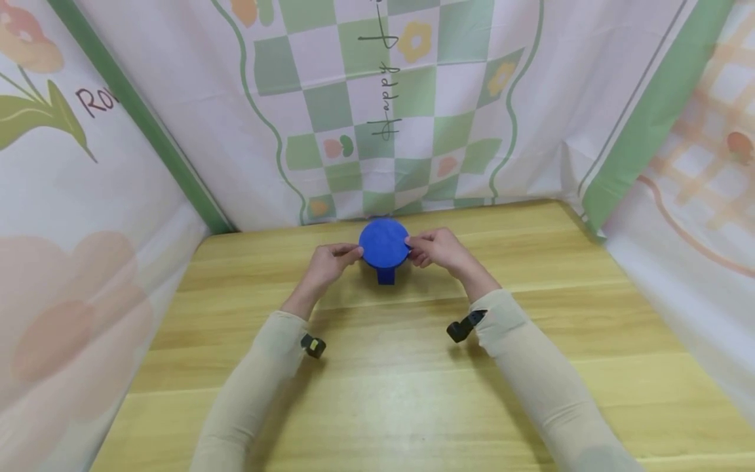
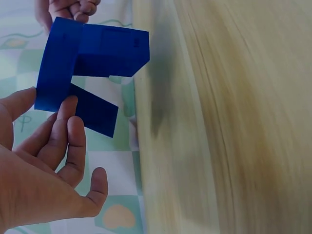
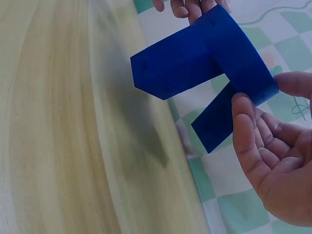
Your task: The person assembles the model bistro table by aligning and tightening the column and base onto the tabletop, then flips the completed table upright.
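Observation:
Between the two hands is a small blue round-topped stool (image 1: 384, 243), its flat disc facing up and its block-like legs (image 2: 111, 51) pointing down. My left hand (image 1: 331, 263) pinches the disc's left edge, thumb on the top rim and fingertips beneath. On the opposite edge, my right hand (image 1: 438, 250) pinches it the same way. In the right wrist view the leg ends (image 3: 146, 73) hang above the tabletop, with a shadow on the wood. The other fingers of both hands are bent below the rim.
The wooden table (image 1: 377, 393) runs back to a hanging cloth (image 1: 407, 131) with a green check print, close behind the stool. Cloth walls (image 1: 88, 216) stand at left and right. Each wrist wears a small black camera (image 1: 466, 326).

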The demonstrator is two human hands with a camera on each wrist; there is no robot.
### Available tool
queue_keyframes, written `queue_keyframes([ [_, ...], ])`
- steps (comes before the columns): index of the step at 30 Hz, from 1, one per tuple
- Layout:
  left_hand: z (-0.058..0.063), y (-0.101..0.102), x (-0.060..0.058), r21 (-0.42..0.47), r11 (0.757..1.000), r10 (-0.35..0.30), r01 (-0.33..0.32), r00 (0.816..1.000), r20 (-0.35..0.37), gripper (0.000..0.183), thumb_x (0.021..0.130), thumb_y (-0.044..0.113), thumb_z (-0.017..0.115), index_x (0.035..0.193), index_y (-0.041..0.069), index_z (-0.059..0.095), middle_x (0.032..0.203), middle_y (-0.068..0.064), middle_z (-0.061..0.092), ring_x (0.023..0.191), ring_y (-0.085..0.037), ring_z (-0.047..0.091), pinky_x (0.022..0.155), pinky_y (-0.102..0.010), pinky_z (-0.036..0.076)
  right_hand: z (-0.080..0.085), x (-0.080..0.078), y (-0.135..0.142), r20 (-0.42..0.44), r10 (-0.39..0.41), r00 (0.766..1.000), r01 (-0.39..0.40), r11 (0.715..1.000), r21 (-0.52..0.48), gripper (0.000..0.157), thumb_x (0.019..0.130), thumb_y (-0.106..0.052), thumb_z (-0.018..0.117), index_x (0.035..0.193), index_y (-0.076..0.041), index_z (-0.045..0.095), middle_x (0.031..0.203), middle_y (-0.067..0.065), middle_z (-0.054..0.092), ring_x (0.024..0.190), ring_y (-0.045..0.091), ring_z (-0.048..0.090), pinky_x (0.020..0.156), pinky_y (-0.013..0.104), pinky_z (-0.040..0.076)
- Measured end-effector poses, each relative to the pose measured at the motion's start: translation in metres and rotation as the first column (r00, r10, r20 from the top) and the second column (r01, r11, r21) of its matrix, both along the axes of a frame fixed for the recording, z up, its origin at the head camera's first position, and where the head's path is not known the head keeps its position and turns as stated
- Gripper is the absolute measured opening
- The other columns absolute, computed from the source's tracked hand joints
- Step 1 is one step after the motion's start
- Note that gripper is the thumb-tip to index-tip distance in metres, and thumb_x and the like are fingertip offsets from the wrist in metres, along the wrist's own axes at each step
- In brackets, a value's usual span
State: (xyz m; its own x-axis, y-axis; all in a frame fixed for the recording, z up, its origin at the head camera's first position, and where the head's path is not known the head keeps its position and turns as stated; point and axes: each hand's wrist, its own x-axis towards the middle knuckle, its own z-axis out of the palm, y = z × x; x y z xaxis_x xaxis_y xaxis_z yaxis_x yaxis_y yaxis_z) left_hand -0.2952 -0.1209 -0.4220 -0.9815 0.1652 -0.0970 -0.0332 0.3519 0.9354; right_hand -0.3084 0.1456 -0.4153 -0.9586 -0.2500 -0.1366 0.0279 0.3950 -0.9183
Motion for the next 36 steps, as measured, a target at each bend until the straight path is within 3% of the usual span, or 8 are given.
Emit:
queue_keyframes([
  [8, -0.008, -0.001, -0.003, -0.006, 1.0, 0.01, -0.01, 1.0, -0.005, 0.035, 0.095, 0.032, 0.069, 0.117, 0.006, 0.073, 0.113, -0.017, 0.074, 0.107, -0.028, 0.064, 0.1, -0.042, 0.05, -0.005, -0.001, -0.003, 0.019, -0.005, 1.0, 0.005, 1.0, 0.004, 0.047, 0.099, -0.039, 0.06, 0.112, 0.006, 0.07, 0.099, 0.025, 0.072, 0.093, 0.041, 0.071, 0.087, 0.053, 0.058],
  [14, -0.011, -0.001, -0.004, -0.055, 0.998, 0.023, -0.021, 0.999, 0.023, 0.035, 0.094, 0.037, 0.068, 0.114, 0.009, 0.075, 0.112, -0.013, 0.075, 0.107, -0.026, 0.065, 0.1, -0.043, 0.05, -0.009, -0.003, -0.006, 0.031, 0.005, 1.0, -0.006, 1.0, 0.031, 0.05, 0.1, -0.039, 0.059, 0.114, 0.008, 0.067, 0.103, 0.03, 0.071, 0.094, 0.041, 0.071, 0.087, 0.052, 0.058],
  [23, -0.013, 0.001, -0.004, -0.097, 0.995, 0.04, -0.035, 0.997, 0.058, 0.042, 0.095, 0.04, 0.066, 0.12, 0.007, 0.072, 0.116, -0.012, 0.073, 0.111, -0.029, 0.065, 0.1, -0.044, 0.05, -0.019, -0.006, -0.009, 0.034, -0.009, 0.999, 0.006, 0.997, 0.08, 0.052, 0.1, -0.041, 0.057, 0.112, 0.008, 0.07, 0.095, 0.021, 0.074, 0.087, 0.032, 0.073, 0.084, 0.05, 0.059],
  [26, -0.013, 0.001, -0.005, -0.112, 0.993, 0.043, -0.037, 0.998, 0.054, 0.043, 0.095, 0.041, 0.065, 0.121, 0.007, 0.072, 0.116, -0.012, 0.073, 0.112, -0.03, 0.065, 0.098, -0.042, 0.051, -0.02, -0.006, -0.009, 0.038, -0.004, 0.999, 0.001, 0.996, 0.093, 0.053, 0.101, -0.042, 0.055, 0.115, 0.007, 0.069, 0.096, 0.022, 0.074, 0.089, 0.034, 0.072, 0.084, 0.049, 0.059],
  [30, -0.012, 0.002, -0.005, -0.178, 0.984, 0.019, -0.016, 1.0, 0.016, 0.042, 0.097, 0.041, 0.063, 0.12, 0.007, 0.073, 0.115, -0.011, 0.074, 0.109, -0.028, 0.066, 0.094, -0.04, 0.053, -0.02, -0.005, -0.008, 0.034, 0.004, 0.999, -0.008, 0.993, 0.118, 0.055, 0.101, -0.043, 0.054, 0.118, 0.007, 0.067, 0.102, 0.025, 0.073, 0.095, 0.039, 0.071, 0.084, 0.049, 0.059],
  [36, -0.013, -0.001, -0.005, -0.325, 0.945, -0.049, 0.016, 0.994, -0.093, 0.041, 0.099, 0.041, 0.058, 0.121, 0.009, 0.072, 0.115, -0.01, 0.075, 0.113, -0.027, 0.067, 0.097, -0.041, 0.054, -0.017, 0.0, -0.004, 0.023, 0.032, 0.999, -0.036, 0.98, 0.197, 0.059, 0.102, -0.047, 0.05, 0.126, 0.005, 0.063, 0.111, 0.025, 0.072, 0.097, 0.037, 0.072, 0.086, 0.048, 0.059],
])
